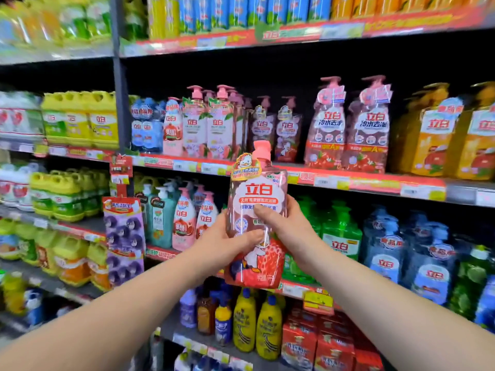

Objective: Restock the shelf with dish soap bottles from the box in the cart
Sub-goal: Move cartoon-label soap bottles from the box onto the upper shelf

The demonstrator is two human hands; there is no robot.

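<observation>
From where I stand, the left hand (pixel 227 242) is wrapped around the lower left side of the pink dish soap bottle (pixel 255 218), thumb laid across its front. The bottle is upright in the air in front of the shelving, its pink cap (pixel 261 151) level with the price rail (pixel 348 183) of the middle shelf, where matching pink bottles (pixel 288 129) stand behind a gap at the front. The right hand (pixel 284 223) clasps the right side, thumb pressed on the label. Neither box nor cart shows here.

The trouble I would expect: the glossy wrap looks slippery, so once one hand lets go the bottle could slide. Lifted too low, its base might catch the rail. Pushed in fast, it could topple the tall pump bottles (pixel 348 127) just to the right.
</observation>
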